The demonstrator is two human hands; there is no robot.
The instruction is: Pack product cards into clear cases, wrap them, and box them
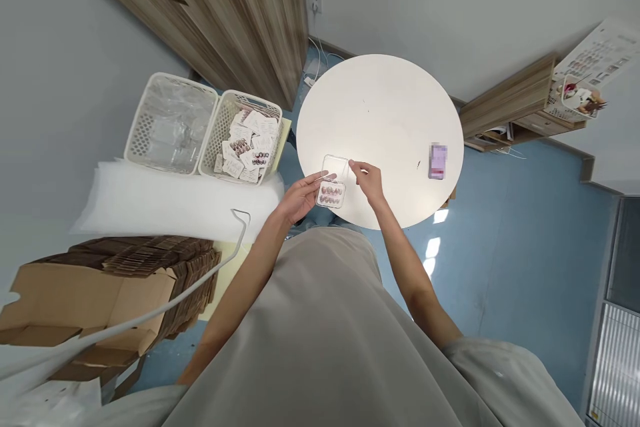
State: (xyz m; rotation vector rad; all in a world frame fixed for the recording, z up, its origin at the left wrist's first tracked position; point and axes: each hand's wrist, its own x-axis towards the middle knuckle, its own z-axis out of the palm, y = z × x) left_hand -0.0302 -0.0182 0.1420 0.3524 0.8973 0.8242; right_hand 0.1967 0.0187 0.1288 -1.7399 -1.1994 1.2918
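Note:
A small clear plastic case with rows of dark press-on nails lies at the near edge of the round white table. Its transparent lid stands swung up and away from me. My left hand grips the left side of the case, fingers curled round it. My right hand pinches the lid's right edge between thumb and fingertips.
A purple phone lies on the table's right side. To the left stand two white baskets, one with clear bags, one with nail cards, on white foam sheets. Folded cardboard boxes are stacked lower left. A wooden shelf stands right.

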